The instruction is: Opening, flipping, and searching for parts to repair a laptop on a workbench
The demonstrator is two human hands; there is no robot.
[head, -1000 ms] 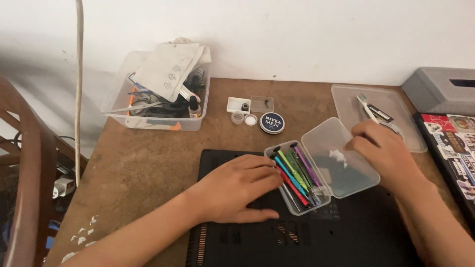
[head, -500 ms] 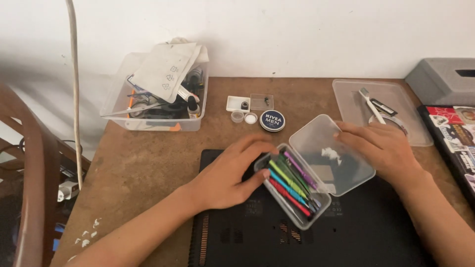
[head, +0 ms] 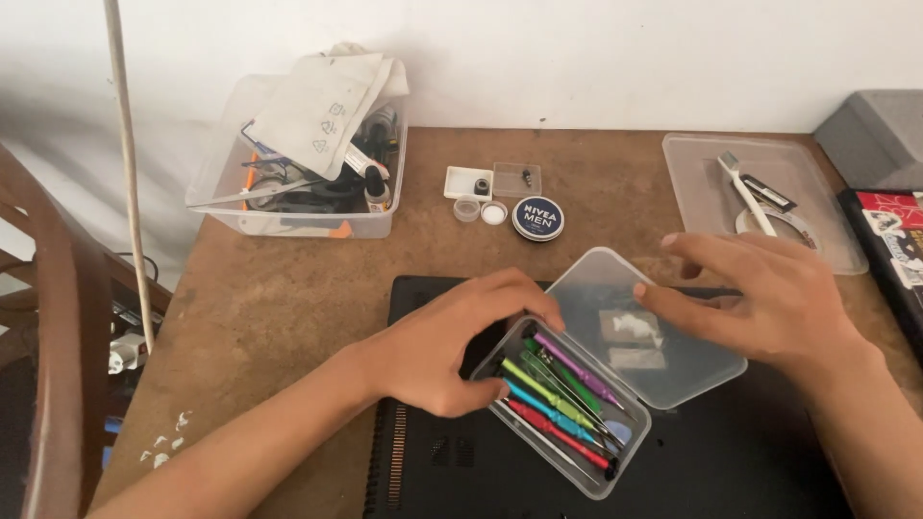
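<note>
A clear plastic case lies open on the underside of a black laptop. Several colourful tools fill its tray. My left hand grips the tray's left end, fingers curled over its rim. The hinged lid lies flat to the right, with small white bits inside. Just above that lid hovers my right hand, fingers spread and holding nothing.
A clear bin of tools and paper stands at the back left. A round dark tin and small clear boxes sit mid-table. A shallow tray with a brush is at the back right, a grey box beyond it.
The case has slid toward me on the laptop. My left hand moved from resting flat to gripping the tray's end. My right hand lifted off the lid.
</note>
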